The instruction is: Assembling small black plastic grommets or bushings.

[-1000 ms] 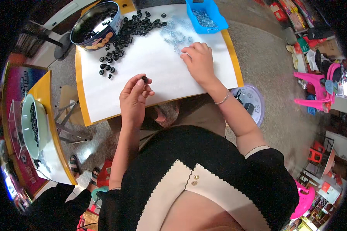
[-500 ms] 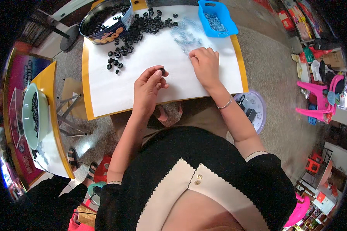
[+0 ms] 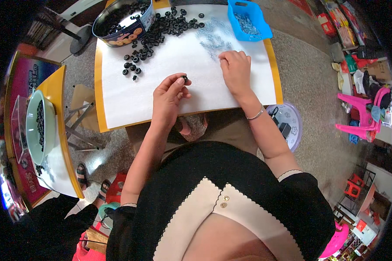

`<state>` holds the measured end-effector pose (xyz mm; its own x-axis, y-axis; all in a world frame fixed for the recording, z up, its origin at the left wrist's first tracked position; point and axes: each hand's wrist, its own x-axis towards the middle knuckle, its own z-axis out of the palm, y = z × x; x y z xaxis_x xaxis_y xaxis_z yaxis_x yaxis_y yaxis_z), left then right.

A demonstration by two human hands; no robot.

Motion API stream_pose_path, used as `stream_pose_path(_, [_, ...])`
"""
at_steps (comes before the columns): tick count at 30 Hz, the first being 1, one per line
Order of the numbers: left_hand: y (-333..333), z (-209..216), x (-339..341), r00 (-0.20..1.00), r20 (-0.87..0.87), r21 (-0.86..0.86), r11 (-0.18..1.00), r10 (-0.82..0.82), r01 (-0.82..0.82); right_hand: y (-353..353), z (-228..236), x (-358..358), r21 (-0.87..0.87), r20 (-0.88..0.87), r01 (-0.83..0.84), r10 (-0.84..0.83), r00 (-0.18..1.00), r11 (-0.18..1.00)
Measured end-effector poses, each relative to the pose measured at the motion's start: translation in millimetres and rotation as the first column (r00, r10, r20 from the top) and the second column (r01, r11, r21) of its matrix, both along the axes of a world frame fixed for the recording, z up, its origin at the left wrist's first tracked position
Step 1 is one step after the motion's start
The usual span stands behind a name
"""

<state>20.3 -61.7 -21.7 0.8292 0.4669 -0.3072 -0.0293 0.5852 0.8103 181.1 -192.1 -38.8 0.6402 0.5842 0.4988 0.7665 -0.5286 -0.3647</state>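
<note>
Left hand (image 3: 169, 89) seemingly farther right now

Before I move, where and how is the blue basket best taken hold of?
Probably pinch the right side wall of the blue basket, coming from the right. That wall stands up thin around an open top, while loose clear pieces lie spread on the left side. It sits upright with clear pieces inside, so keep it level.

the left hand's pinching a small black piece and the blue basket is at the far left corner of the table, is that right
Not quite: the head view shows the blue basket at the far right corner of the table. The left hand is indeed pinching a small black piece.
</note>
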Motion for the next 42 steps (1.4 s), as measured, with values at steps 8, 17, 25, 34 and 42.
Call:
stream_pose_path(8, [-3.5,6.5,4.9,0.996,-0.036,0.1,0.992,-0.076,0.079,-2.4,38.5,-31.7,0.534,-0.777,0.019,0.482,0.405,0.845])
stream_pose_path(17, [3.1,4.1,0.5,0.984,0.047,0.108,0.981,-0.169,0.164,1.4,54.3,-49.4,0.407,-0.724,-0.25,0.477,0.498,0.879])
stream_pose_path(25, [25.7,3.0,-13.8,0.949,-0.025,0.101,0.944,-0.314,0.315,15.2,48.2,-61.0,0.213,-0.64,-0.365,0.412,0.649,0.906])
stream_pose_path(34, [42.3,-6.2,-52.2,0.947,0.289,-0.255,0.942,-0.143,0.22,114.8,26.8,-50.4,0.272,-0.436,-0.485,0.556,0.708,0.831])
stream_pose_path(42, [55.5,-10.5,-80.3,0.953,0.287,-0.251,0.952,-0.102,0.177,163.4,14.7,-72.3,-0.05,0.163,-0.661,0.659,0.734,0.748])
